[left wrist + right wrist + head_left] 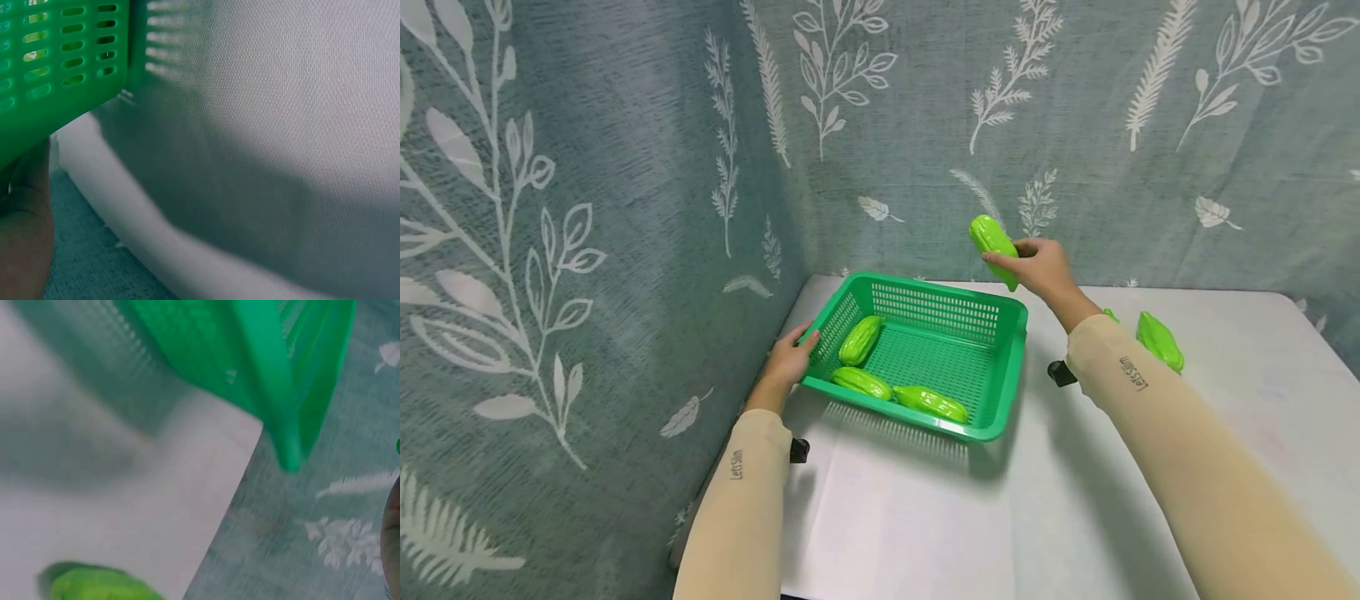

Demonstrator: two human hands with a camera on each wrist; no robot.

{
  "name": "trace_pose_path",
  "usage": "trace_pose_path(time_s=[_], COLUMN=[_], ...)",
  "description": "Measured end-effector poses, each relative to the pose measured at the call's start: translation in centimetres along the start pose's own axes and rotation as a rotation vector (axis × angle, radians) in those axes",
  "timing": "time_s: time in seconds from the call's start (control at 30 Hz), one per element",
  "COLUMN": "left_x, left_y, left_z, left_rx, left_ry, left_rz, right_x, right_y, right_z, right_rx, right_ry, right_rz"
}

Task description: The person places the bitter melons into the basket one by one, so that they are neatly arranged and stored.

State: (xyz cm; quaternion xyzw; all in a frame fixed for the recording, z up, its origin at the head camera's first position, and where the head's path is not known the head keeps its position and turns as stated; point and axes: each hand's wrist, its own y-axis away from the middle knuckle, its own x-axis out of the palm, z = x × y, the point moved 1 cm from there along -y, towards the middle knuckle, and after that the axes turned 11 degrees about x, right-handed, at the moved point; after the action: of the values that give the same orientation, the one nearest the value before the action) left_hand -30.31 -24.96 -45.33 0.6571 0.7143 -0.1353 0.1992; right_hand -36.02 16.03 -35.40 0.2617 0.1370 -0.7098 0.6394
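Note:
My left hand [790, 354] grips the left rim of a green slotted plastic basket [1011, 383], its thumb over the edge. In the left wrist view the basket [87, 94] fills the top left corner. Whether its base fully touches the table, I cannot tell. Inside lie a ridged green gourd [861, 340] at the left and two more along the front wall, a left one [861, 382] and a right one [929, 402]. My right hand [1043, 265] holds another ridged green gourd [992, 237], tilted, above the basket's back right corner.
On the white table [910, 517], right of the basket, lies a green gourd [1160, 342]. A bit of another [1110, 315] shows behind the right sleeve. Leaf-patterned cloth [917, 150] hangs at the back and along the left side, close to my left arm.

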Motion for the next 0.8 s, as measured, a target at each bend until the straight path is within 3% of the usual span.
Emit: trace_pose_path(time_s=[0.37,0.57,0.8], left_x=[-0.3,-0.2,0.1], left_y=[-0.1,-0.1,-0.2], left_z=[0.0,-0.1,0.0], left_rx=[0.017,0.010,0.010], left_ry=[-0.023,-0.029,-0.014], left_rz=[0.004,0.015,0.027], right_x=[-5.2,-8.1,-11.6], right_y=[-0.2,-0.3,0.3], right_z=[-3.5,-6.8,-11.1], right_rx=[0.055,0.176,0.344], right_ry=[0.042,0.089,0.063], right_rz=[-0.121,-0.155,-0.226])
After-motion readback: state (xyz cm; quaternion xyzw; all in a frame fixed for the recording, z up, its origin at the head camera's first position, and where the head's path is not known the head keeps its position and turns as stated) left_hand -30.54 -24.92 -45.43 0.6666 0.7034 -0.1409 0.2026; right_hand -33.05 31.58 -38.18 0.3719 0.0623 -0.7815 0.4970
